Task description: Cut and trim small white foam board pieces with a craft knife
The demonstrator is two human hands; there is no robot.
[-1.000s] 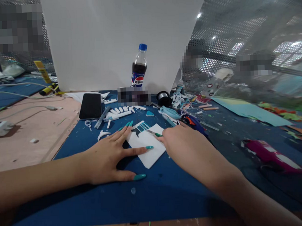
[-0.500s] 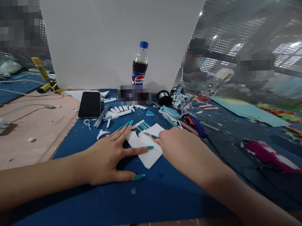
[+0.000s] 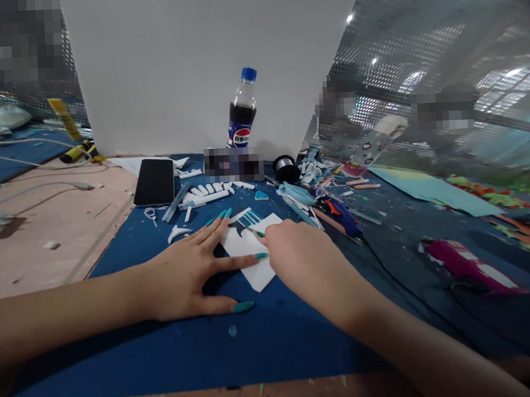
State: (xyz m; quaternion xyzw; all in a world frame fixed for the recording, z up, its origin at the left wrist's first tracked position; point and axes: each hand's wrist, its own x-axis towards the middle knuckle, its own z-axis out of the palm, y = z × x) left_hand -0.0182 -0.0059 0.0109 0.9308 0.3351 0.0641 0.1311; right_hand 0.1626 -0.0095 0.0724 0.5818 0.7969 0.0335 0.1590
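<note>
My left hand (image 3: 191,269) lies flat with its fingers spread, pressing on the left side of a white sheet (image 3: 254,275). A curved cutout shows dark blue near the sheet's top left. My right hand (image 3: 297,250) is closed over the right part of the sheet. From its fingers a thin, pointed craft knife (image 3: 254,230) reaches toward the cutout; most of its handle is hidden in the fist. Just beyond the sheet is a small piece with a teal grid (image 3: 250,217).
White offcuts (image 3: 206,195), a phone (image 3: 154,181) and a cola bottle (image 3: 242,114) stand or lie farther back. A blue glue gun (image 3: 342,215) with a black cord is on the right, and a magenta tool (image 3: 472,265) beyond it. The blue mat (image 3: 188,360) covers the front.
My right hand has slid a little left over the sheet, drawing the craft knife with it and covering more of the sheet. My left hand keeps its place. The whole view has shifted slightly.
</note>
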